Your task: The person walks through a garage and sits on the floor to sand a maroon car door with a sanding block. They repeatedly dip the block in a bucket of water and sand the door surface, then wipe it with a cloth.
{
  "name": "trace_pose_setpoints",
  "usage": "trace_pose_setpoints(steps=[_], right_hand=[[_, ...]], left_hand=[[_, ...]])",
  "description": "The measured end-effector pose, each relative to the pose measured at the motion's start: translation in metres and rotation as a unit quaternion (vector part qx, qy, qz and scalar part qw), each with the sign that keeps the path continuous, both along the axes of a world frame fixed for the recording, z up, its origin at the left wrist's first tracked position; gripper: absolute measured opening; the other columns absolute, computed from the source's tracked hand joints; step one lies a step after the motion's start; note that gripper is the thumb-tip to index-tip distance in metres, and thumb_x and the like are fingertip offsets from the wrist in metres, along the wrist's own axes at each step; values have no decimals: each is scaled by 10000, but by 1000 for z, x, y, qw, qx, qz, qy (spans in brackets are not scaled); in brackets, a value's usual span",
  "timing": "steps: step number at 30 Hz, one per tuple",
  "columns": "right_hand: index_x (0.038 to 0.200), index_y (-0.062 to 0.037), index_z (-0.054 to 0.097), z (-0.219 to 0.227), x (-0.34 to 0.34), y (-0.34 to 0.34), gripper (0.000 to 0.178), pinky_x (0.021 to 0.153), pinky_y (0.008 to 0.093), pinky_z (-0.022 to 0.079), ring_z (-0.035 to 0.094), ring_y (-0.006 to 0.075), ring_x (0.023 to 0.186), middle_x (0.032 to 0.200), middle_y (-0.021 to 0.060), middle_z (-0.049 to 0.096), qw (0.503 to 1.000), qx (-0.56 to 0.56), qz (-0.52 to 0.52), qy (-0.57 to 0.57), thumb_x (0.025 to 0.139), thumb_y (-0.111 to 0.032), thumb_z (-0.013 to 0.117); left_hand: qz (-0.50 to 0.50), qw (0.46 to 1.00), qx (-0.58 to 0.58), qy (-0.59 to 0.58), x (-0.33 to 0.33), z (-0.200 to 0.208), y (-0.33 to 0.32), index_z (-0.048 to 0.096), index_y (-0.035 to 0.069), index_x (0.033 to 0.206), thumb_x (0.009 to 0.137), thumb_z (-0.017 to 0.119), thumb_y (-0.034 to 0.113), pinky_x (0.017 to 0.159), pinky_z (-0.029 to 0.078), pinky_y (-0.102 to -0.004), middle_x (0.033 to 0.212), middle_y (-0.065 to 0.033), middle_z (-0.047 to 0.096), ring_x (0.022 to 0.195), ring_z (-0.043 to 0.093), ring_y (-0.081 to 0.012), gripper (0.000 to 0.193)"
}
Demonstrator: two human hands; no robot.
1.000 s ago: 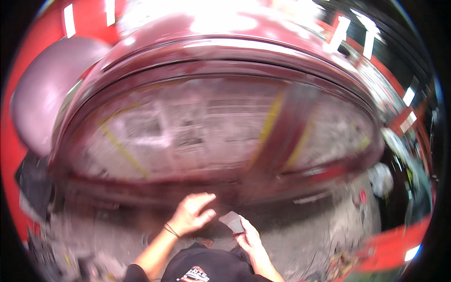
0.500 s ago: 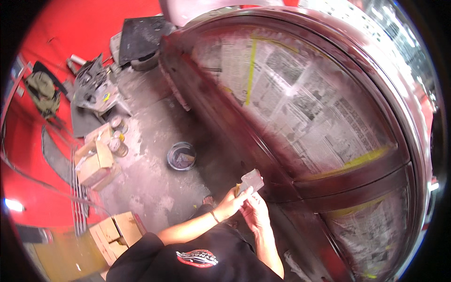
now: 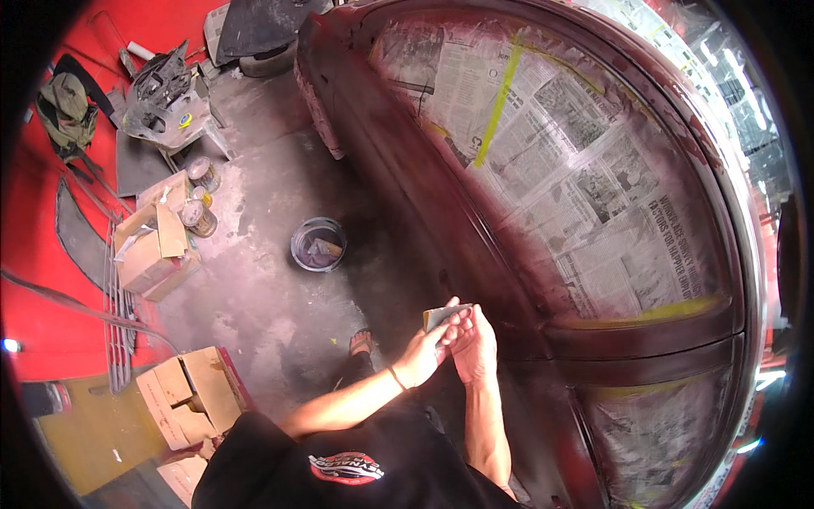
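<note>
In front of my body, my two hands meet at a small piece of grey sandpaper [image 3: 437,318] with a tan backing edge. My left hand [image 3: 423,354] pinches it from the left, thumb on top. The fingers of my right hand [image 3: 476,346] close on its right end. The sheet looks folded or bent, and fingers hide part of it. Just beyond my right hand is the dark red car body [image 3: 593,342], its windows masked with newspaper [image 3: 560,182] and yellow tape [image 3: 498,106].
On the floor ahead stands a bucket [image 3: 296,246] with items in it. Further left are paint cans [image 3: 200,219], an open cardboard box [image 3: 157,267] and a cluttered stool [image 3: 174,131]. More cardboard boxes [image 3: 165,399] sit at lower left, and my bare foot [image 3: 360,342] shows below the bucket.
The sandpaper has turned and now shows a narrower face, with my right hand raised to its right end. My view has shifted, so the bucket and boxes appear further up and left.
</note>
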State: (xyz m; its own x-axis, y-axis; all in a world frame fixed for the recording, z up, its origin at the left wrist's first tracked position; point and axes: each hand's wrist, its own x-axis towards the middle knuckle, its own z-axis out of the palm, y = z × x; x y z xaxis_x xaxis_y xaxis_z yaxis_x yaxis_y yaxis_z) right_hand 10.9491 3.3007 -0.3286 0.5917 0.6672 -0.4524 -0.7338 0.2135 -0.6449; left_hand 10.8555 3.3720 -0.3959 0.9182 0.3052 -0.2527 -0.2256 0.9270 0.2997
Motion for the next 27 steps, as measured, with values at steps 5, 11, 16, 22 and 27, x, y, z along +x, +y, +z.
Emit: trace_pose_setpoints(steps=[5, 11, 16, 22, 27], right_hand=[[1194, -4, 659, 41, 13, -42, 214, 914, 320, 582, 715, 154, 947, 1135, 134, 740, 946, -158, 24, -283, 1085, -188, 647], [1144, -15, 657, 140, 64, -141, 89, 903, 323, 584, 700, 155, 967, 1114, 120, 732, 868, -165, 38, -467, 1071, -58, 629], [1102, -3, 655, 234, 111, -199, 95, 897, 369, 567, 701, 208, 989, 1073, 121, 729, 620, -259, 63, -738, 1008, -5, 667], [1076, -42, 669, 310, 142, -225, 246, 1025, 490, 490, 672, 335, 1086, 1115, 122, 722, 238, -318, 64, -915, 847, 16, 740], [1145, -7, 664, 327, 162, -227, 278, 1039, 484, 470, 661, 347, 1115, 1178, 156, 714, 199, -304, 74, -929, 872, 25, 701]], left_hand=[[145, 903, 350, 202, 28, 17, 31, 388, 148, 1664, 1151, 494, 325, 1220, 369, -370, 1670, -106, 456, 1519, 437, -236, 553], [282, 697, 575, 321, 124, 5, 48, 391, 100, 1647, 1137, 454, 251, 1273, 284, -524, 1683, -182, 416, 1559, 383, -363, 535], [238, 658, 633, 332, 143, 9, -123, 163, 89, 1720, 1123, 445, 403, 1239, 115, -746, 1789, -188, 134, 1641, 114, -451, 731], [224, 664, 596, 393, 160, 23, -84, 118, 60, 1718, 1130, 301, 560, 1253, 70, -731, 1796, -188, 87, 1650, 91, -424, 794], [213, 640, 597, 435, 176, 10, 39, 175, 48, 1705, 1147, 276, 487, 1285, 144, -668, 1788, -177, 147, 1639, 150, -413, 717]])
